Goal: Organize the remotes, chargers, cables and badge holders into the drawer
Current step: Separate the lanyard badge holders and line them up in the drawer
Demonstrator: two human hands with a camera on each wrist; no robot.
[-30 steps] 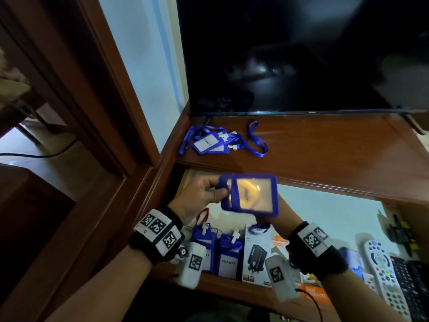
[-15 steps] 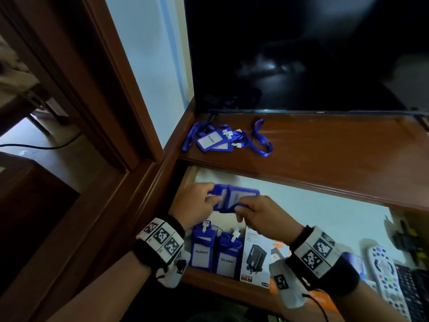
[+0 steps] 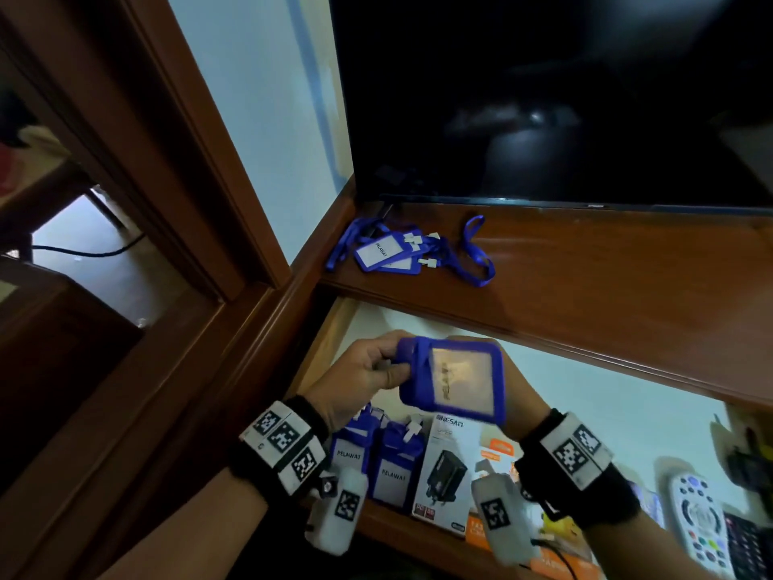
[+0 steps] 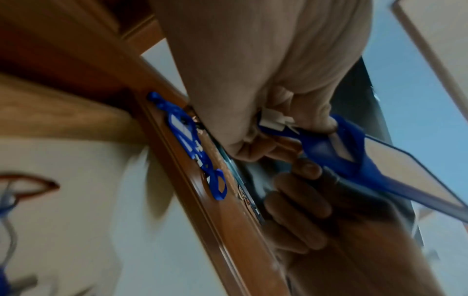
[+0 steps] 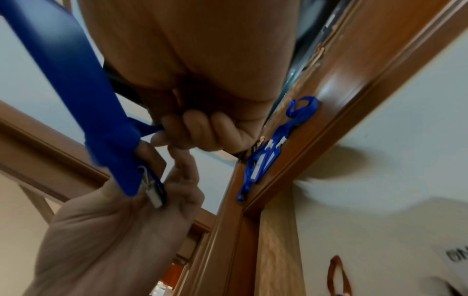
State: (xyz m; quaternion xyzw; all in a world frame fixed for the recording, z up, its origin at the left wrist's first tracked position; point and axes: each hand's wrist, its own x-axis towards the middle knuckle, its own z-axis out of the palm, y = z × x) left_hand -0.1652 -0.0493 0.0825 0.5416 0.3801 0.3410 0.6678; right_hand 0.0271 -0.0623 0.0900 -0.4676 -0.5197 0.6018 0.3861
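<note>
While you stand over the open wooden drawer (image 3: 334, 328), your left hand (image 3: 359, 378) pinches the clip end of a blue plastic badge holder with a clear window (image 3: 456, 380), thumb and curled fingers closed on its short edge. In the left wrist view the white plastic clip (image 4: 274, 120) of that holder sits right under your fingertips. Your right hand (image 5: 200, 132) is behind the holder in the head view, mostly hidden; the right wrist view shows its fingers curled tight around the blue lanyard strap (image 5: 144, 128) that wraps the holder's body. You hold the badge holder in the air above the drawer's left part, its window facing up toward you, blurred.

Below your wrists, two more blue badge holders printed PELAWAT (image 3: 391, 470) stand upright side by side in the drawer, just beside a white charger box with a black plug pictured on it (image 3: 447, 470). Farther right in the drawer lies a white remote with coloured buttons (image 3: 698, 521). On the brown wooden shelf top (image 3: 585, 286) above the drawer, a loose pile of blue badge holders and lanyards (image 3: 401, 253) lies near the left corner, in front of the black television screen (image 3: 543, 98).
</note>
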